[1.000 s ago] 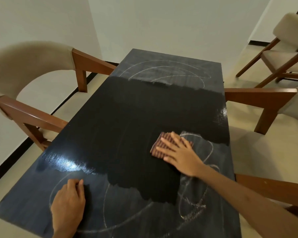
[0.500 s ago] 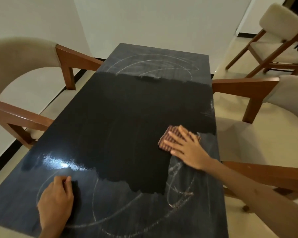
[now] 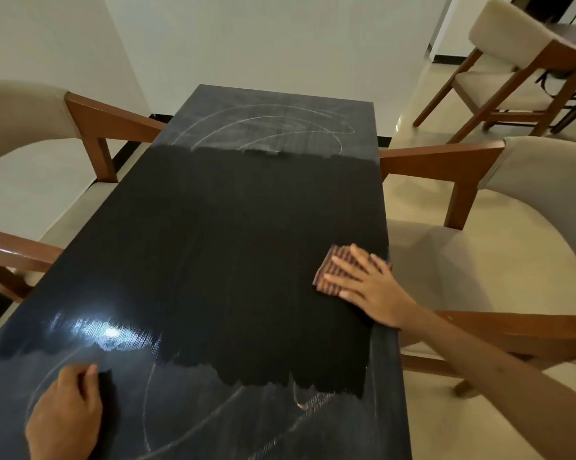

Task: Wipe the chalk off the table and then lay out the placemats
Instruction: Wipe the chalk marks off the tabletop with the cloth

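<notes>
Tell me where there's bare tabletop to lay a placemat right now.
The wiped dark band of the table is bare, between the far chalk lines and near chalk arcs. The right edge is taken by the right hand pressing the cloth; the left hand rests near-left.

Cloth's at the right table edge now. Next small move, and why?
Probably drag the cloth under the right hand back toward the near end: chalk lines are unwiped there, while the middle of the table is wiped dark.
</notes>
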The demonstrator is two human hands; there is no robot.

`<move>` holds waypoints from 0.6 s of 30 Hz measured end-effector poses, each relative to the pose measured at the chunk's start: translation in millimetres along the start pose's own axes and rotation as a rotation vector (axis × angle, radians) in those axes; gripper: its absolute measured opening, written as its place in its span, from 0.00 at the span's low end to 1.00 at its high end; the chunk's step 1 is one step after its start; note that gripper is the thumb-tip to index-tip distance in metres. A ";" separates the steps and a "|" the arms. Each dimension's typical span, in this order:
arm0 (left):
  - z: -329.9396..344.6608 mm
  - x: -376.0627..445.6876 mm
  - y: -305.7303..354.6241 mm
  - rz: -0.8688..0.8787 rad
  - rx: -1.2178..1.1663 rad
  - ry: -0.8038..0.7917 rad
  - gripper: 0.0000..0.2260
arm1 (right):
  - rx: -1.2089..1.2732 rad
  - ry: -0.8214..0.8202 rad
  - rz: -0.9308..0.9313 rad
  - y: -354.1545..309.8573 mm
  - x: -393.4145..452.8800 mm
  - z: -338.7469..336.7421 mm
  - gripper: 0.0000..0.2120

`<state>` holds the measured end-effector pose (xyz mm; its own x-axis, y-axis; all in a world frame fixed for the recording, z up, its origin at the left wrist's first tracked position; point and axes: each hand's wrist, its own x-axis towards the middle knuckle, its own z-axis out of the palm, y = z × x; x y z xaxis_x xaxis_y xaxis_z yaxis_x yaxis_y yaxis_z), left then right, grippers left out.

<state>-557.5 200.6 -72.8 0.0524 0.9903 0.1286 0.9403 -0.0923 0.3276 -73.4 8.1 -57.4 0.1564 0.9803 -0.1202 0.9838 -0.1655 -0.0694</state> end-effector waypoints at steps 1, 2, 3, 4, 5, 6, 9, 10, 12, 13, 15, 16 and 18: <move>0.7 0.5 -1.3 0.001 0.000 0.008 0.06 | 0.006 -0.004 0.064 17.7 13.0 -3.9 0.24; 2.3 1.2 -4.3 0.013 -0.008 0.017 0.07 | 0.021 -0.021 0.126 33.2 24.3 -7.6 0.24; 1.0 0.8 -5.3 0.015 0.003 0.020 0.08 | 0.040 -0.036 0.186 45.6 33.9 -11.7 0.23; 2.4 1.4 -8.2 0.021 -0.003 0.028 0.11 | 0.049 -0.041 0.236 53.7 41.0 -14.8 0.23; 0.8 0.3 -9.1 0.019 0.002 0.036 0.14 | 0.051 -0.040 0.266 57.3 45.0 -16.4 0.23; 0.8 0.3 -9.8 0.027 -0.001 0.040 0.16 | 0.052 -0.043 0.277 56.6 45.4 -16.6 0.23; -3.0 0.0 -7.0 -0.006 -0.055 0.016 0.17 | 0.055 -0.043 0.207 37.2 20.9 -10.2 0.25; 1.6 1.8 -12.9 0.000 -0.040 0.010 0.18 | 0.037 -0.024 0.157 27.6 5.2 -7.8 0.26; 18.3 8.3 -34.8 0.011 -0.066 -0.030 0.21 | 0.020 -0.009 0.066 5.8 -31.0 -2.5 0.27; 26.3 10.8 -44.4 0.009 -0.067 -0.020 0.22 | 0.020 -0.020 0.038 -7.2 -50.7 -0.2 0.27; 40.2 14.6 -59.5 0.029 -0.071 -0.061 0.23 | 0.008 -0.031 0.009 -35.8 -88.3 9.3 0.26; 38.3 13.3 -57.1 0.044 -0.058 -0.059 0.22 | 0.009 -0.028 0.003 -49.0 -104.4 14.7 0.25; 28.0 9.7 -43.9 0.062 -0.078 -0.028 0.22 | 0.000 -0.057 0.016 -71.6 -124.2 17.6 0.23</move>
<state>-588.8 217.1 -112.2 0.1203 0.9848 0.1249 0.9058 -0.1604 0.3921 -164.8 -103.7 -54.9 0.1669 0.9698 -0.1776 0.9811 -0.1812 -0.0673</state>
